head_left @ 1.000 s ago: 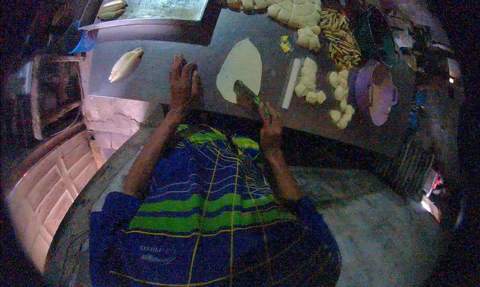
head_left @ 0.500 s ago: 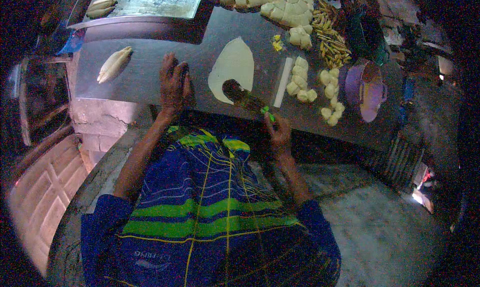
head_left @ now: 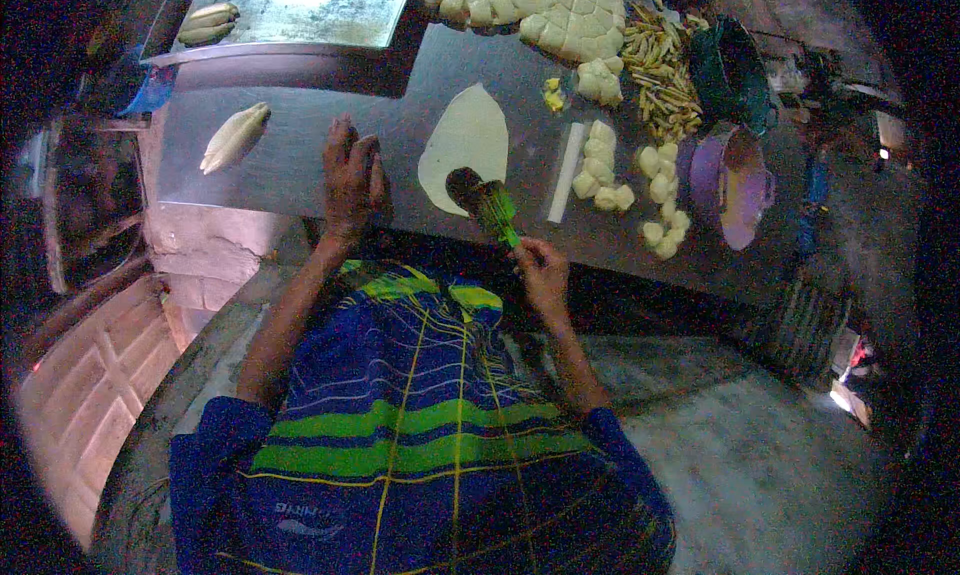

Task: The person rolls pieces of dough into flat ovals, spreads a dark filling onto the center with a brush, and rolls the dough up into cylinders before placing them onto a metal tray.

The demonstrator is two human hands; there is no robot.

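A thin, pale oval of rolled dough [head_left: 466, 135] lies flat on the metal table in front of me. My right hand [head_left: 541, 270] is closed around the lower end of a green-handled tool [head_left: 499, 217], whose exact kind I cannot make out. At its far end a dark brown lump [head_left: 463, 187] covers the near part of the dough; whether it still sticks to the tool is unclear. Left of the dough, my left hand [head_left: 349, 185] rests near the table's front edge, fingers stretched out, holding nothing. Right of the dough lies a white rolling rod [head_left: 566, 174].
Dough balls [head_left: 598, 155] sit beside the rod, with a purple container [head_left: 740, 185] farther right. Cut dough [head_left: 575, 20] and a pile of yellowish strips [head_left: 660, 75] lie behind. At left are a shaped dough piece [head_left: 235, 137] and a metal tray [head_left: 300, 10].
My right hand has moved slightly left, and the tool has turned so more of its green shows. The brown lump stays on the dough's near part. My left hand keeps its place.
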